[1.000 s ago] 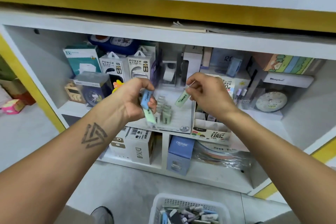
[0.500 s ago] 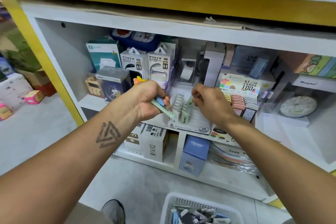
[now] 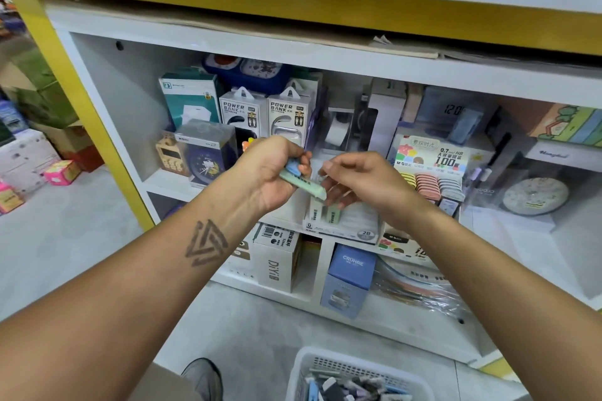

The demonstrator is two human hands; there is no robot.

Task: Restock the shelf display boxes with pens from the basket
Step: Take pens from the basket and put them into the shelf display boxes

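Observation:
My left hand (image 3: 270,172) grips two slim packs, a green one (image 3: 304,185) sticking out to the right and a blue one (image 3: 292,168) above it. My right hand (image 3: 365,182) hovers just right of them with loosely bent fingers, its fingertips near the green pack's end and nothing held. Below both hands, on the middle shelf, sits a white display box (image 3: 351,226) marked 2B, with a few green and white packs (image 3: 325,213) standing at its left. The white basket (image 3: 306,365) with several pens and packs stands on the floor at the bottom.
Power bank boxes (image 3: 267,114) and boxed clocks (image 3: 205,153) fill the shelf's left side. A colourful lead-refill display (image 3: 430,172) is to the right. A blue box (image 3: 350,277) and a white carton (image 3: 277,260) stand on the lower shelf. My shoe (image 3: 203,378) is beside the basket.
My right hand set its green pack into the display box and has come back toward my left hand. My left hand has stayed put with its two packs. The view shifted slightly.

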